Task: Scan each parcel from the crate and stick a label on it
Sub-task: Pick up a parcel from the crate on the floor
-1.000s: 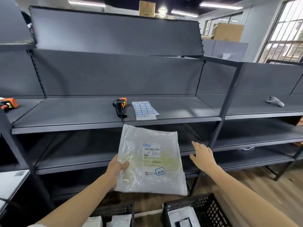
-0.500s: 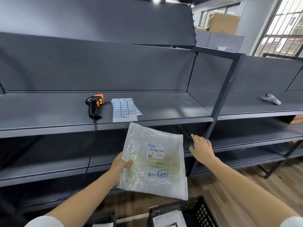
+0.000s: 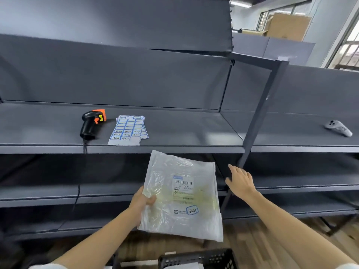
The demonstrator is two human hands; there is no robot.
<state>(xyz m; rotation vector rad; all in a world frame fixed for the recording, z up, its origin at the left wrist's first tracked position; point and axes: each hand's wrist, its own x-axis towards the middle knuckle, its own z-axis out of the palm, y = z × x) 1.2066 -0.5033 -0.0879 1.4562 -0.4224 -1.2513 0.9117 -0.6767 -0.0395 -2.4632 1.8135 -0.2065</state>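
Parcel (image 3: pixel 180 195) pinched at its left edge in left hand (image 3: pixel 142 202), below the shelf (image 3: pixel 184 131) front edge, long axis upright; barcode label up, print unreadable. Right hand (image 3: pixel 240 181) open, empty.

Warehouse: metal shelving (image 3: pixel 174 133), cardboard boxes (image 3: pixel 287 26).

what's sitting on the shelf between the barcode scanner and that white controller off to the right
In the head view, only the sheets of blue-bordered labels lie between them, right beside the scanner. From there to the white controller the shelf is bare, crossed only by the upright post.
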